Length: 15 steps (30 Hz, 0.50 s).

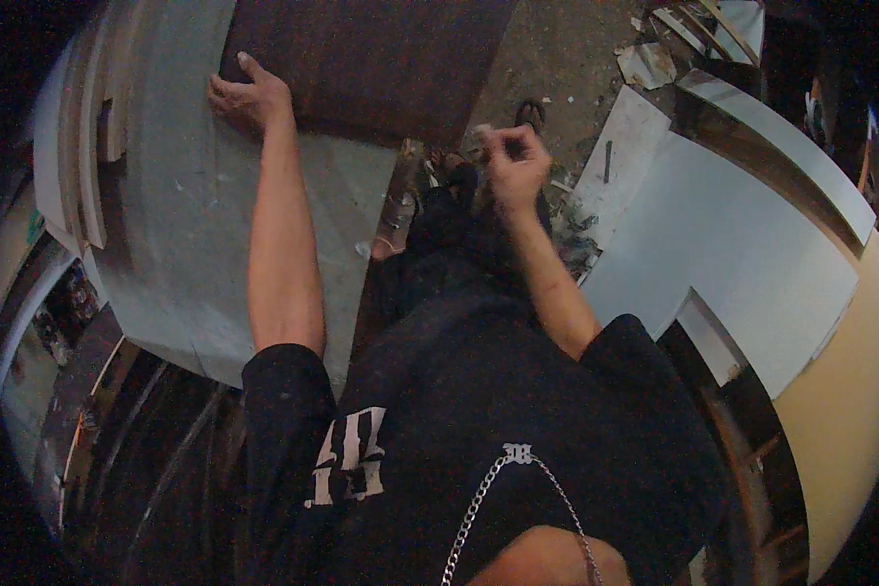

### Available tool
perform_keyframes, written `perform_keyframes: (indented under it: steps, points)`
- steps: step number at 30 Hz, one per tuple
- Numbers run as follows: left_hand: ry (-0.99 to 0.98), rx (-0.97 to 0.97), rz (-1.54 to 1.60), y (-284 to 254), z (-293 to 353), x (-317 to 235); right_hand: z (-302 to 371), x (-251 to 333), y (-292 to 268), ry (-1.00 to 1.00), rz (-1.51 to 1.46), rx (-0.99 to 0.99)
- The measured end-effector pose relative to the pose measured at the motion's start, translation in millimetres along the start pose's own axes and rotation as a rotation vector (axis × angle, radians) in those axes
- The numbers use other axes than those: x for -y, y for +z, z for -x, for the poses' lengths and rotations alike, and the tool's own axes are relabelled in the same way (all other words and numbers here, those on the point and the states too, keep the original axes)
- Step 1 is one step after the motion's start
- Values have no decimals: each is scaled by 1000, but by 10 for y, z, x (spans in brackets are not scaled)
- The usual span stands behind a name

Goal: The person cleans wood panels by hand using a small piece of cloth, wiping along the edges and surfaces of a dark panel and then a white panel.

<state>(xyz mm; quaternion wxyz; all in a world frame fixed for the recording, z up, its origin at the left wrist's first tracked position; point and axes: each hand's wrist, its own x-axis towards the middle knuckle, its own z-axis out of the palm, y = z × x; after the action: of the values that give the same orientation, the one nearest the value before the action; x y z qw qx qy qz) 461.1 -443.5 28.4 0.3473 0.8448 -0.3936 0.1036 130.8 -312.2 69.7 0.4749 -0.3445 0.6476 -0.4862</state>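
A dark brown board [381, 63] lies over the grey worktop [186, 225], its near edge facing me. My left hand [254, 96] is at the board's near left corner, fingers bent at the edge and thumb raised over it. To the right of the board, my right hand [516, 166] is in the air above the floor. Its fingers are curled into a pinch, and a small pale bit [483, 130] shows at the fingertips, too blurred to name.
Pale boards are stacked at the left [78, 146]. White panels [723, 244] lean at the right, close to my right arm. Debris and scraps [645, 63] litter the concrete floor [566, 59]. A sandal [530, 115] lies beyond my right hand.
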Motion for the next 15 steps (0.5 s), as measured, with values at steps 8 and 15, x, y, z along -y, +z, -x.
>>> perform_keyframes:
  steps: [8, 15]
  points:
    - [-1, 37, -131, -36, -57, -57, -243, 205, 48, -91, -26, 148]
    - [-22, 41, -84, -17, 13, -167, 66, -79, 220, -345, 101, 131]
